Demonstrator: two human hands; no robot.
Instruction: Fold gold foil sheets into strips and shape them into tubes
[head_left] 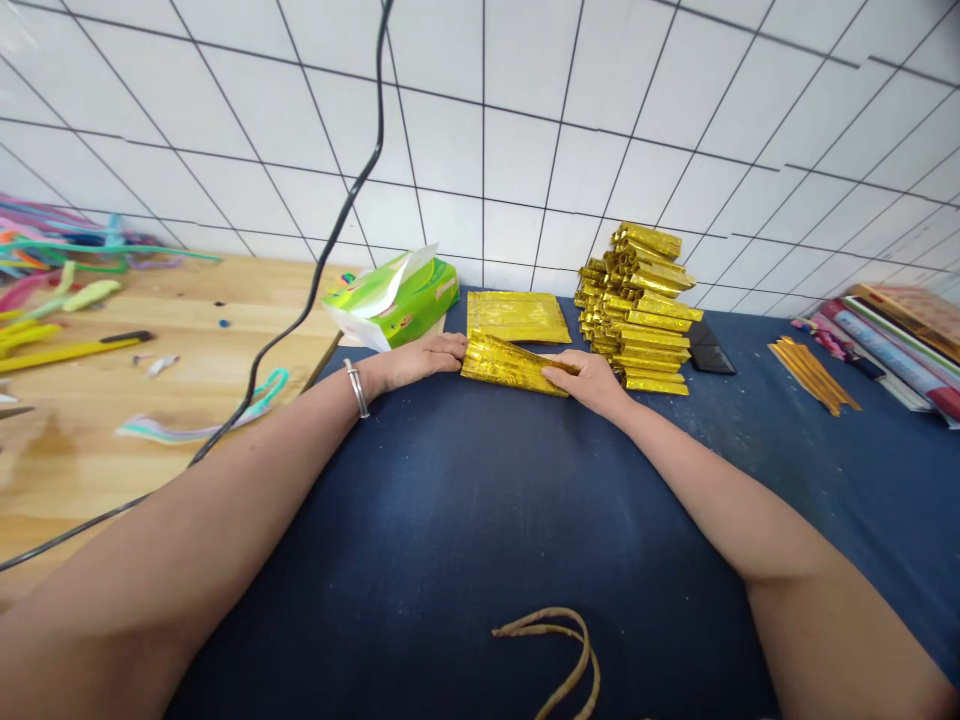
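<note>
The gold foil sheet (513, 364) lies partly rolled on the blue cloth (450, 540), just in front of a flat stack of gold sheets (517, 316) and left of a pile of finished rolls (637, 310); the left hand (424, 360) pinches its left end, the right hand (592, 381) presses and grips its right end; it looks light, thin, slippery and easily creased; best held by both ends, gently.

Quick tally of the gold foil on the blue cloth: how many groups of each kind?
Folded piece in both hands: 1
Flat sheet stack: 1
Pile of folded pieces: 1
Bundle of thin gold strips: 1
Total: 4 groups
</note>
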